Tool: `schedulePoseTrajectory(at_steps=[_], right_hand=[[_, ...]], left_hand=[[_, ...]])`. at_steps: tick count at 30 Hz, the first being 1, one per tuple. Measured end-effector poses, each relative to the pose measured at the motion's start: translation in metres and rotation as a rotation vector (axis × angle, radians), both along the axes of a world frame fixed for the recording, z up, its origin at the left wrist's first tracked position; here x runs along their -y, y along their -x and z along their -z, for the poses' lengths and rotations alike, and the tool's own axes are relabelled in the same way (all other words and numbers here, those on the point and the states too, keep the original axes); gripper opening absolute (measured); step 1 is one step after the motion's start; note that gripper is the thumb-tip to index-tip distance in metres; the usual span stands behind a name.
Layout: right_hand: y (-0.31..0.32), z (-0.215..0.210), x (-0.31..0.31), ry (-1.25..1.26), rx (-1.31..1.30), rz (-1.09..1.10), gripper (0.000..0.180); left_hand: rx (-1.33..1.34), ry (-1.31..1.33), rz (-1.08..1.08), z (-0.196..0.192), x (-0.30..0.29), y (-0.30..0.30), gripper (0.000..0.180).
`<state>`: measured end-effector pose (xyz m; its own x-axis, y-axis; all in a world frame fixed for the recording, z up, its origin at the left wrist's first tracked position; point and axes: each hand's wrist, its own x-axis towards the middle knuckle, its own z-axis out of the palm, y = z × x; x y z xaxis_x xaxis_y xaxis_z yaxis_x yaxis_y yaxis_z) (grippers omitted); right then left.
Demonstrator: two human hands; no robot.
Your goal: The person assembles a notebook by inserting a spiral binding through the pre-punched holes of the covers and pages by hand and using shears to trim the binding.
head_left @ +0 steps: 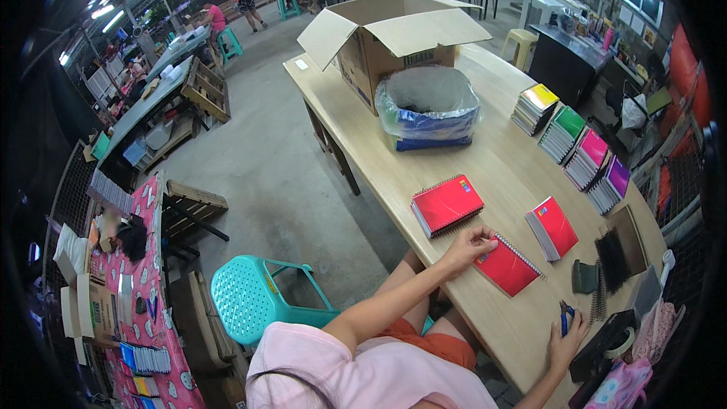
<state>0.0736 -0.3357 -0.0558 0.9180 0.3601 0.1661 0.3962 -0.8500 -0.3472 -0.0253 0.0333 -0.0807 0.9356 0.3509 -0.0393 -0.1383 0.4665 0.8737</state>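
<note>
A red spiral notebook [509,268] lies near the table's front edge, its wire coil running along the upper right side and sticking out past the far right corner. My left hand [471,248] is closed in a pinch at the coil's left end, over the notebook's corner. Lower right, my right hand [566,342] rests on the table, closed around small blue-handled pliers [564,323] with their jaws pointing away from me. A stack of red notebooks [448,204] sits just beyond my left hand. Another red notebook stack [553,227] stands to the right.
Yellow [536,106], green [563,133], pink [588,157] and purple [610,183] notebook stacks line the far right. A cardboard box [367,57] and plastic-lined bin [428,140] stand farther back. Black wire coils [612,257] and a black case [603,344] lie at right. A teal stool [246,299] is left.
</note>
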Motion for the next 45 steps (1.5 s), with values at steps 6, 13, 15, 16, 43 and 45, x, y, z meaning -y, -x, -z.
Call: schedulePoseTrajectory(at_steps=[6, 13, 15, 16, 43, 45], right_hand=[[0.002, 0.014, 0.005, -0.013, 0.276, -0.048, 0.056], [-0.019, 0.007, 0.012, 0.187, 0.229, -0.005, 0.047], [-0.01, -0.005, 0.0, 0.136, 0.259, 0.028, 0.044], [-0.003, -0.02, -0.016, -0.137, 0.212, -0.025, 0.04], [0.001, -0.092, -0.194, -0.643, -0.389, -0.672, 0.043], [-0.001, -0.099, -0.188, -0.607, -0.338, -0.68, 0.042]], left_hand=[[0.038, -0.098, -0.085, -0.005, 0.005, 0.004, 0.016], [0.014, -0.178, -0.123, -0.02, 0.002, 0.023, 0.021], [0.048, -0.12, -0.13, -0.02, -0.001, 0.028, 0.023], [0.04, -0.12, -0.134, -0.02, -0.002, 0.031, 0.023], [-0.014, -0.401, -0.169, -0.064, 0.014, 0.022, 0.046], [-0.024, -0.411, -0.182, -0.063, 0.015, 0.021, 0.048]])
